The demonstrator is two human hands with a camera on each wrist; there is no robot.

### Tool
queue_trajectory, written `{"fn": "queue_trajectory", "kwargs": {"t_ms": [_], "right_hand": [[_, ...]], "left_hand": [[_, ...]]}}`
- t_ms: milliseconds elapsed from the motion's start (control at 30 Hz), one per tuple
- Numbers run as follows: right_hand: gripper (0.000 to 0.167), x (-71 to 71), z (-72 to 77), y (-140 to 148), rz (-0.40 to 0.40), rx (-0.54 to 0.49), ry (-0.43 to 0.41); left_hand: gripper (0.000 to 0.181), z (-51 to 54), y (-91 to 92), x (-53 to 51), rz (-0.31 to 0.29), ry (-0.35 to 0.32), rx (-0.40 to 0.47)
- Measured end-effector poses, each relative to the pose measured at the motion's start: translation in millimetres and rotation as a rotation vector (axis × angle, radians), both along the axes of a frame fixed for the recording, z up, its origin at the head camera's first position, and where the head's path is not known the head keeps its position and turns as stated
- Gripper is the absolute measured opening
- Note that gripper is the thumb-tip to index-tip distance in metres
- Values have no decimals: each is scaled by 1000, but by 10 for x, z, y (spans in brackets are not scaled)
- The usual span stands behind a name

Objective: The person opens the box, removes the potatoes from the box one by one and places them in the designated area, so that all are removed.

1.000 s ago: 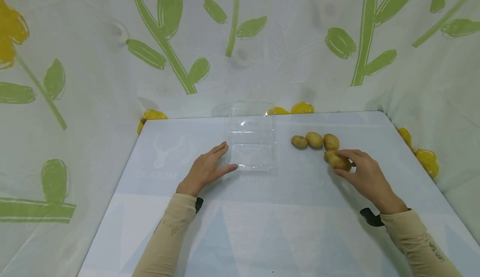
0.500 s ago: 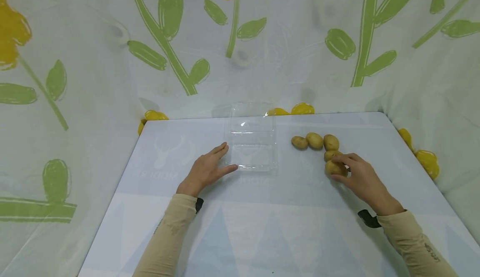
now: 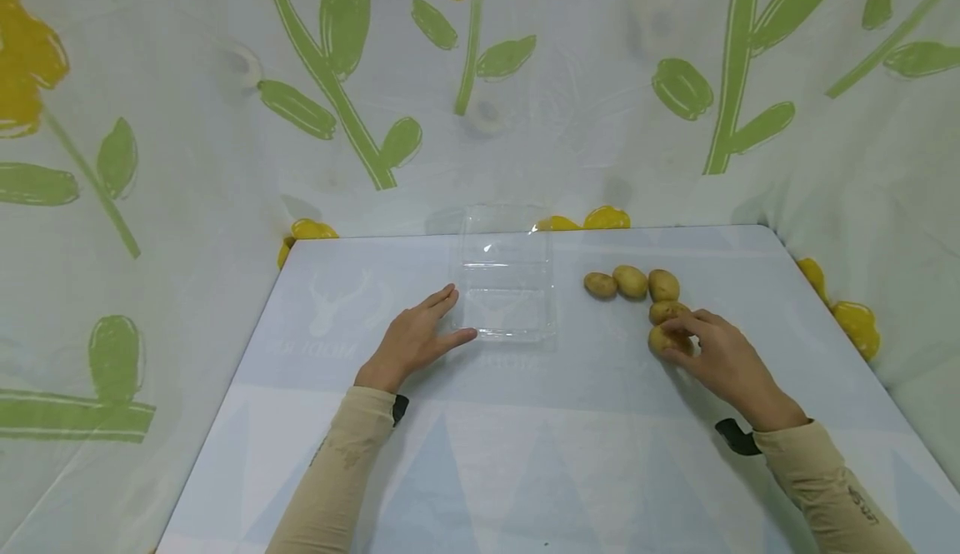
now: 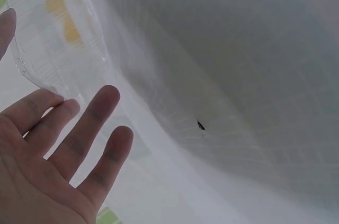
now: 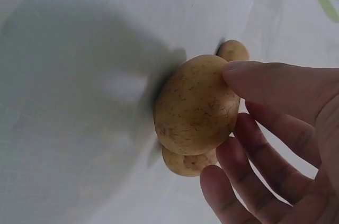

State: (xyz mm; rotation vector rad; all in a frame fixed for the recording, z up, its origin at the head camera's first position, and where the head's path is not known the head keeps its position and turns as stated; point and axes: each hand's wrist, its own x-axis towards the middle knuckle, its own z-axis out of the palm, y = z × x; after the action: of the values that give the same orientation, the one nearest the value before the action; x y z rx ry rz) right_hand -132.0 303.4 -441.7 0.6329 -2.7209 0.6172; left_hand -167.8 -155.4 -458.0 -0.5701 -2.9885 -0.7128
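In the head view my right hand (image 3: 735, 366) is at a potato (image 3: 659, 342) at the near end of a bent line of potatoes. The right wrist view shows the thumb on this yellow-brown potato (image 5: 196, 107), with curled fingers at its other side; a smaller potato (image 5: 188, 164) peeks out behind it. Left of centre, my left hand (image 3: 408, 341) spreads its fingers at the left side of a clear plastic clamshell box (image 3: 504, 277), whose lid stands up at the back. In the left wrist view, fingertips (image 4: 66, 105) touch or nearly touch the box's edge.
Another potato (image 3: 668, 312) lies just beyond the one at my right hand. Three more run leftward: one at the corner (image 3: 663, 285), a middle one (image 3: 631, 281) and an end one (image 3: 600, 285). A flower-patterned curtain (image 3: 570, 104) hangs around the pale table (image 3: 480, 471).
My right hand has shifted slightly left and down with its potato, setting it nearer than the neighbouring potato, which now shows more. The left hand and the box have stayed in place.
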Motion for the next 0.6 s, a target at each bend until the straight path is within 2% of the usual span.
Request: {"fn": "queue_trajectory", "kwargs": {"t_ms": [233, 467, 600], "right_hand": [[27, 30, 22, -15, -31, -23, -10], [63, 15, 58, -35, -124, -146, -103], [63, -27, 96, -57, -181, -200, -95]], "left_hand": [[86, -14, 20, 2, 6, 17, -24], [81, -2, 30, 44, 15, 68, -50], [79, 29, 39, 24, 57, 95, -58]]}}
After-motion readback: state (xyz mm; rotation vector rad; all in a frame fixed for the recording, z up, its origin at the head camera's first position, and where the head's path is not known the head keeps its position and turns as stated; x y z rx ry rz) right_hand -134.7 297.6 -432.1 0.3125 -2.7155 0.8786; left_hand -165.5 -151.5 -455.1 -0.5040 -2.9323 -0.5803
